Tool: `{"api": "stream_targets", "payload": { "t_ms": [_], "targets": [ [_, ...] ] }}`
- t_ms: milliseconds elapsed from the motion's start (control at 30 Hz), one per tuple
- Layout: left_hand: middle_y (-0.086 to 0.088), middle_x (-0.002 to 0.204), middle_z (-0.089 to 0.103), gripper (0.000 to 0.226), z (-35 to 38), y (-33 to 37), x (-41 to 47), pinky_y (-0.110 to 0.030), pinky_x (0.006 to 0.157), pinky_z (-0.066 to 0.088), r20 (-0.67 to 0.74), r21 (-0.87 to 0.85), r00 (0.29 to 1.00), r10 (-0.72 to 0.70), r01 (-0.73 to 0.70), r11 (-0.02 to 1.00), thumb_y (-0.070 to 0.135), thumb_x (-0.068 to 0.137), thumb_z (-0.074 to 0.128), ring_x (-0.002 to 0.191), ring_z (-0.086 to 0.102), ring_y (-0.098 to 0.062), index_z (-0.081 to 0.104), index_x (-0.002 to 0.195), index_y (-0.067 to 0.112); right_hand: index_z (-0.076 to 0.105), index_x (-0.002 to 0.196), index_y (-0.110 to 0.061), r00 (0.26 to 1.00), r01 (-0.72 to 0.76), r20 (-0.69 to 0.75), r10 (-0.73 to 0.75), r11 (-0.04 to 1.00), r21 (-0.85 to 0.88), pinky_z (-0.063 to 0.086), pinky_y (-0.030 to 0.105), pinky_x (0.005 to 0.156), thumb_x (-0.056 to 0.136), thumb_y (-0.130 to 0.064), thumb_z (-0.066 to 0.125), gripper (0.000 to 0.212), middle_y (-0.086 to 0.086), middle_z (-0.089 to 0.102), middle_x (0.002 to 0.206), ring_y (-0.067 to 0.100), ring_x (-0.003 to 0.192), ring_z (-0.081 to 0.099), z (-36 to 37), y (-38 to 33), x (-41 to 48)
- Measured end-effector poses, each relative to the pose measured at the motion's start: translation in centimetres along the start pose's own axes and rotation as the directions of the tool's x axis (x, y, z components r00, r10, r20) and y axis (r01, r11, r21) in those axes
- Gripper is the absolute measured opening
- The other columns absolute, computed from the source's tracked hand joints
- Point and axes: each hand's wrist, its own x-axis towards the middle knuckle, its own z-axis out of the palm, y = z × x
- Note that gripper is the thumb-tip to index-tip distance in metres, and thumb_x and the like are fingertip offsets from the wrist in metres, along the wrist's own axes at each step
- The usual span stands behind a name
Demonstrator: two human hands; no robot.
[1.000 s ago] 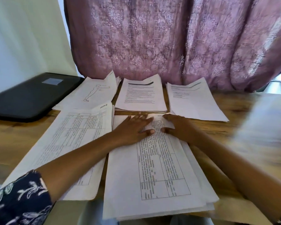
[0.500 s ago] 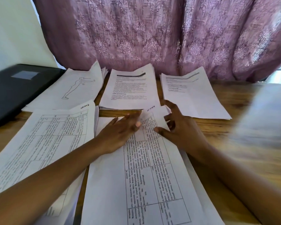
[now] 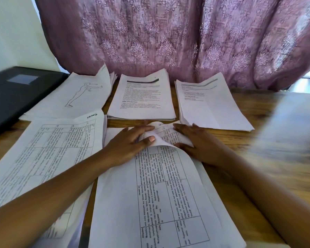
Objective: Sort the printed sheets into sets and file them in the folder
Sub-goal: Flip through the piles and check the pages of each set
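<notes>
Black flat folder [image 3: 16, 93] with a grey label lies closed at the tabletop's far left; we can't see what's inside. All the paper we see sits outside it.

Far row, left to right:
- white stack with a line-drawn figure [image 3: 75, 97], up against the folder
- white text stack with a dark header bar [image 3: 141, 99]
- white text stack with a faint header [image 3: 209, 104]

Near row: left stack of table-printed sheets [image 3: 48, 151], then centre stack of table-printed sheets [image 3: 213, 194].

The centre stack's top sheet [image 3: 150, 194] is buckled up at its far edge. Left hand [image 3: 127, 145] pinches that raised fold, thumb near side, fingers behind. Right hand [image 3: 199, 144] lies at the fold's other end, fingers fairly straight; we cannot tell if it grips or only presses.

Brown wooden tabletop [image 3: 249, 140]. Mauve patterned curtain [image 3: 168, 42] behind, white wall [image 3: 13, 33] to the left. Blurred pale shape [image 3: 290, 122] at right, unreadable.
</notes>
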Motion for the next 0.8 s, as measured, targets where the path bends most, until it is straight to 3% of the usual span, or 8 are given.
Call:
{"api": "stream_targets", "payload": {
  "t_ms": [100, 167, 233, 300, 367, 433, 600, 800],
  "targets": [
    [0.028, 0.147, 0.02, 0.05, -0.1, 0.6, -0.6, -0.037, 0.116, 0.022, -0.016, -0.028, 1.0, 0.021, -0.021, 0.999, 0.062, 0.085, 0.032, 0.14, 0.021, -0.004, 0.026, 0.134, 0.054, 0.037, 0.14, -0.027, 0.976, -0.038, -0.211, 0.059, 0.994, 0.103, 0.052, 0.026, 0.083, 0.086, -0.049, 0.062, 0.063, -0.002, 0.058, 0.132, 0.017, 0.107, 0.062, 0.2, -0.5, -0.5],
    [0.031, 0.141, 0.017, 0.055, 0.1, 0.7, 0.1, -0.03, 0.11, 0.023, -0.034, -0.098, 0.999, 0.038, -0.041, 0.994, 0.06, 0.086, 0.028, 0.134, 0.017, 0.002, 0.019, 0.14, 0.052, 0.037, 0.135, -0.028, 0.942, -0.057, -0.302, 0.148, 0.955, 0.291, 0.05, 0.013, 0.067, 0.082, -0.041, 0.069, 0.063, -0.006, 0.064, 0.119, 0.01, 0.088, 0.063, 0.4, -1.0, -1.2],
    [0.034, 0.141, 0.017, 0.072, -0.3, 1.2, 0.5, -0.028, 0.106, 0.024, -0.111, -0.309, 0.993, -0.039, 0.003, 0.951, 0.078, 0.075, 0.032, 0.135, 0.015, 0.002, 0.018, 0.141, 0.054, 0.033, 0.137, -0.031, 0.947, -0.066, -0.252, 0.2, 0.888, 0.455, 0.05, 0.011, 0.067, 0.082, -0.028, 0.073, 0.067, -0.007, 0.065, 0.12, 0.009, 0.091, 0.064, 0.4, -1.1, -1.5],
    [0.029, 0.15, 0.019, 0.096, -0.3, 0.5, 0.7, -0.029, 0.105, 0.026, -0.148, -0.346, 0.987, -0.067, 0.011, 0.938, 0.099, 0.053, 0.025, 0.138, 0.02, -0.002, 0.004, 0.139, 0.061, 0.039, 0.134, -0.032, 0.946, -0.108, -0.213, 0.243, 0.858, 0.501, 0.055, 0.025, 0.077, 0.083, -0.02, 0.072, 0.061, -0.003, 0.067, 0.118, 0.015, 0.095, 0.067, 0.2, -0.7, -1.4],
    [0.019, 0.157, 0.01, 0.104, -0.2, 0.5, 0.2, -0.03, 0.109, 0.027, -0.087, -0.166, 0.996, 0.016, -0.03, 0.986, 0.104, 0.046, 0.01, 0.14, 0.017, -0.002, -0.015, 0.136, 0.057, 0.055, 0.121, -0.025, 0.916, -0.14, -0.284, 0.282, 0.89, 0.433, 0.05, 0.026, 0.081, 0.085, -0.018, 0.069, 0.039, -0.001, 0.07, 0.108, 0.017, 0.093, 0.067, -0.6, -0.2, -1.2],
    [0.016, 0.159, 0.002, 0.106, -0.2, 1.1, -0.8, -0.04, 0.118, 0.017, -0.044, -0.007, 0.998, 0.048, -0.049, 0.999, 0.103, 0.047, 0.003, 0.142, 0.007, -0.004, -0.015, 0.138, 0.052, 0.066, 0.104, -0.017, 0.861, -0.153, -0.426, 0.278, 0.94, 0.304, 0.041, 0.024, 0.071, 0.087, -0.017, 0.065, 0.016, 0.003, 0.071, 0.098, 0.02, 0.087, 0.065, -1.9, 0.4, -1.3],
    [0.005, 0.162, -0.008, 0.082, 0.1, 1.0, -0.2, -0.043, 0.119, -0.001, 0.075, 0.463, 0.997, 0.015, -0.048, 0.885, 0.078, 0.083, 0.008, 0.149, -0.007, -0.015, 0.003, 0.153, 0.036, 0.064, 0.114, -0.017, 0.708, -0.278, -0.662, 0.247, 0.959, 0.06, 0.049, 0.042, 0.076, 0.089, -0.018, 0.058, 0.025, 0.021, 0.068, 0.103, 0.042, 0.093, 0.063, -7.1, 1.8, -2.5],
    [0.002, 0.162, 0.001, 0.07, -0.2, 1.5, 0.2, -0.05, 0.12, 0.003, 0.079, 0.536, 0.997, -0.005, -0.038, 0.844, 0.065, 0.094, 0.027, 0.15, -0.001, -0.022, 0.012, 0.154, 0.031, 0.065, 0.104, -0.014, 0.441, -0.214, -0.871, -0.218, 0.917, -0.338, 0.05, 0.037, 0.058, 0.091, -0.012, 0.052, 0.018, 0.011, 0.067, 0.092, 0.035, 0.073, 0.066, -13.6, -2.1, -4.7]
  ]
}}
